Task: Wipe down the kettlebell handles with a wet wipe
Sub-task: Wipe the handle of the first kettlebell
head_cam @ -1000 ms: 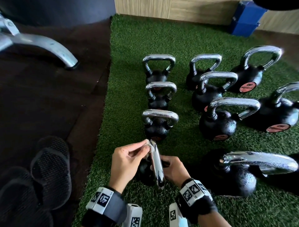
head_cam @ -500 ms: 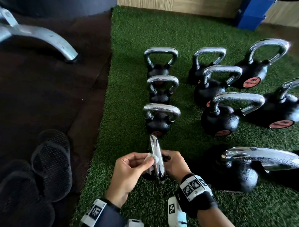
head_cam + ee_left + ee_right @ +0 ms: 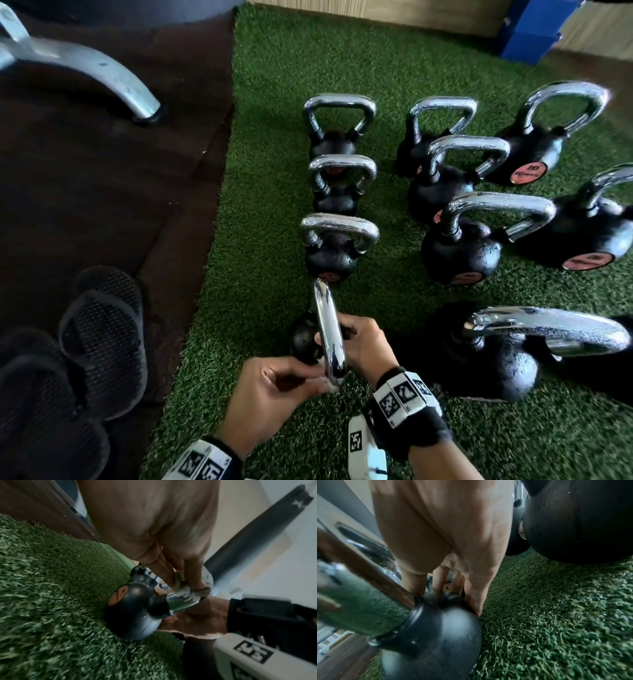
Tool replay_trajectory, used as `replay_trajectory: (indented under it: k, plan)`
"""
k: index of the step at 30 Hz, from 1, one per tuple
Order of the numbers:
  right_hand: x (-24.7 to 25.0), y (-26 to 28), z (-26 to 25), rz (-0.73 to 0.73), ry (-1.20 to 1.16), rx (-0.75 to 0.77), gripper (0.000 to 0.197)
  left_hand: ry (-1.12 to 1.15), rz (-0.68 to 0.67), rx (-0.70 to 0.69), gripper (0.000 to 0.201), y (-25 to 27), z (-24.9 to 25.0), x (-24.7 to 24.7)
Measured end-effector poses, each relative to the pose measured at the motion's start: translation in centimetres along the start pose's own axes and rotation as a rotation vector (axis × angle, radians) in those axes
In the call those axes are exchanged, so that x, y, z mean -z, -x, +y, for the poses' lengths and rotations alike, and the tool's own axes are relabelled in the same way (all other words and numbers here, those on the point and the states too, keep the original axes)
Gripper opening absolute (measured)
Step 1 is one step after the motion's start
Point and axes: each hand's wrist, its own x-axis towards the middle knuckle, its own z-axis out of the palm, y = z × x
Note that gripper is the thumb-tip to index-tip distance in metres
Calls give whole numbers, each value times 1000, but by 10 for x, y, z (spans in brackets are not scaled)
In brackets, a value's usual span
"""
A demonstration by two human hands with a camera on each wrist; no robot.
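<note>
**Wipe reaches near end of handle on nearest kettlebell**

Turf mat: carries all kettlebells; the nearest kettlebell lies tipped at its near edge.

Handle: chrome. The wet wipe has slid from the far end to the near one within the last second; one pass looks almost done.

Left hand: fingers pinch the wipe against the handle.

Right hand: curled round the ball, steadying.

Labels: orange discs, print too blurred to read.
</note>
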Motion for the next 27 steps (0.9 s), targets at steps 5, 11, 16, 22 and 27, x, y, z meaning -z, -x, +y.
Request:
replay_trajectory:
  k: [5,11,16,22,27]
  plan:
    - [0,5,-4,-2,-8,-35,66,-233,57,-93,14,-7,-8,-3]
    - [21,29,-34,-12,401,106,32,-231,-1,20,22,-19,-1,17]
    - [52,44,-84,401,151,398,18,99,201,-56,23,-34,22,32]
    - [55,68,-125,12,124,656,35,357,246,-59,48,-51,43,29]
    - [46,66,-127,161,40,644,29,399,282,-8,44,-58,56,22]
